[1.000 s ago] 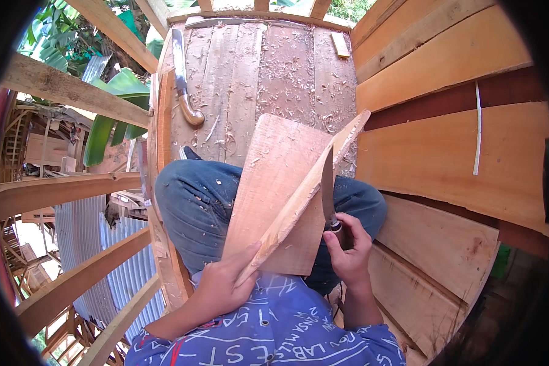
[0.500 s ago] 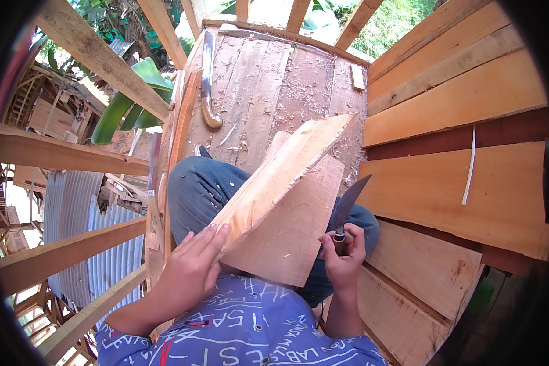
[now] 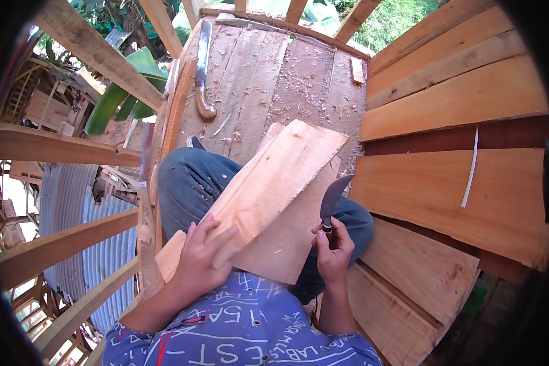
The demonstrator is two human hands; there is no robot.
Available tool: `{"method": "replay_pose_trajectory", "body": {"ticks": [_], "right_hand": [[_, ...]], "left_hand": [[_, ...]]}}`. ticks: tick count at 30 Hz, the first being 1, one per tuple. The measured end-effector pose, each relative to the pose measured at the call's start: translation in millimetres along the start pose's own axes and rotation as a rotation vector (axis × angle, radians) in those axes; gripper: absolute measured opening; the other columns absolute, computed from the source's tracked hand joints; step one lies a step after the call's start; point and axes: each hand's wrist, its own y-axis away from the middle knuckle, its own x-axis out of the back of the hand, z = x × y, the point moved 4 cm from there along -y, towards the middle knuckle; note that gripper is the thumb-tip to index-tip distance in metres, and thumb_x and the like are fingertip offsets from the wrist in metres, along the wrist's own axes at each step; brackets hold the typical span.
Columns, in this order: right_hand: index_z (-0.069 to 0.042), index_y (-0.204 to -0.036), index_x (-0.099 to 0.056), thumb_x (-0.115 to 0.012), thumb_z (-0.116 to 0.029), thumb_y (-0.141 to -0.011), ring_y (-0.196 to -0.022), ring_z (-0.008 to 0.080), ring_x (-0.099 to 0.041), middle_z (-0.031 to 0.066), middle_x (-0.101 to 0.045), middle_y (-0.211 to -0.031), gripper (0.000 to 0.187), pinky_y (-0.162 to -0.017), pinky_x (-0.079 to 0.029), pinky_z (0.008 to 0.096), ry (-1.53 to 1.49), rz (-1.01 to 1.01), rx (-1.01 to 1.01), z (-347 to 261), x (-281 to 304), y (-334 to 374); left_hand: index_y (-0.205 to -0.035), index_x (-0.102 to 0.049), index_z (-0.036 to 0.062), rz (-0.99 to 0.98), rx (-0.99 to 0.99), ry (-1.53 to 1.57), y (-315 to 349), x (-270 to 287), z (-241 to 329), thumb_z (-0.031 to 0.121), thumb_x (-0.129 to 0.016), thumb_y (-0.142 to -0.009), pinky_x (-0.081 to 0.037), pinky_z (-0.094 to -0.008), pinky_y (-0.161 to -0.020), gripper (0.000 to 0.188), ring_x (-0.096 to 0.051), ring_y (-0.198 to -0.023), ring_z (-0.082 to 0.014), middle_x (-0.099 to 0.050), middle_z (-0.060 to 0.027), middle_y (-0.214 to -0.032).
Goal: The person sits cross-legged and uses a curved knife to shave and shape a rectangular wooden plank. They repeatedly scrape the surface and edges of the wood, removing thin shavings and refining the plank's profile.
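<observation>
My left hand (image 3: 206,256) lies on a long pale wooden board (image 3: 274,174), its fingers spread over the surface. The board runs slantwise across my lap, its far end rough and cut at an angle. Beneath it is a wider, thin brown board (image 3: 287,250), partly covered. In my right hand (image 3: 334,250) is a knife (image 3: 332,200), gripped by its short handle. Its dark, curved blade points up and away from me, just right of the boards and not touching the pale one.
A long machete (image 3: 202,76) with a curved wooden handle lies on the plank floor (image 3: 241,79) among wood shavings. A small wood block (image 3: 357,71) sits at the far right. Board walls (image 3: 445,189) stand on my right, with open wooden rails (image 3: 61,149) on my left.
The pale board has turned flatter, showing more of its face, and its near end now shows past my left hand. My left fingers have spread. The knife has moved slightly left.
</observation>
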Motion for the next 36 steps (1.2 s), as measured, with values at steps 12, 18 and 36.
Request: {"method": "replay_pose_trajectory", "body": {"ticks": [12,18,36], "right_hand": [[0.002,-0.111,-0.061,-0.066,-0.003,-0.089,-0.07,0.0063,-0.058,0.0014,-0.062,-0.083,0.024,-0.062,-0.048,0.0212,0.052,0.237,-0.018,2.7,14.9,-26.8],[0.004,-0.113,-0.057,-0.061,-0.001,-0.092,-0.066,0.007,-0.057,0.0033,-0.06,-0.082,0.022,-0.055,-0.046,0.0202,-0.111,0.328,0.033,-3.4,26.3,-44.2],[0.002,-0.113,-0.053,-0.057,0.002,-0.092,-0.07,0.0088,-0.057,0.0054,-0.058,-0.09,0.021,-0.055,-0.048,0.0216,-0.147,0.287,0.037,7.2,8.3,-39.2]], "left_hand": [[-0.125,-0.064,0.0158,0.01,-0.135,-0.067,14.7,-17.3,-20.0,0.01,-0.073,-0.064,-0.02,-0.0688,-0.109,0.061,-0.038,-0.135,-0.0425,-0.047,-0.0195,-0.126],[-0.125,-0.063,0.0164,-0.13,-0.235,-0.168,32.2,-17.1,-39.9,0.016,-0.077,-0.065,-0.02,-0.0668,-0.112,0.062,-0.036,-0.137,-0.042,-0.045,-0.0199,-0.132],[-0.141,-0.039,0.0033,-0.071,-0.062,-0.327,28.0,-13.6,-47.0,0.059,-0.069,-0.077,-0.007,-0.0724,-0.109,0.091,-0.019,-0.141,-0.0509,-0.029,-0.0323,-0.144]]}}
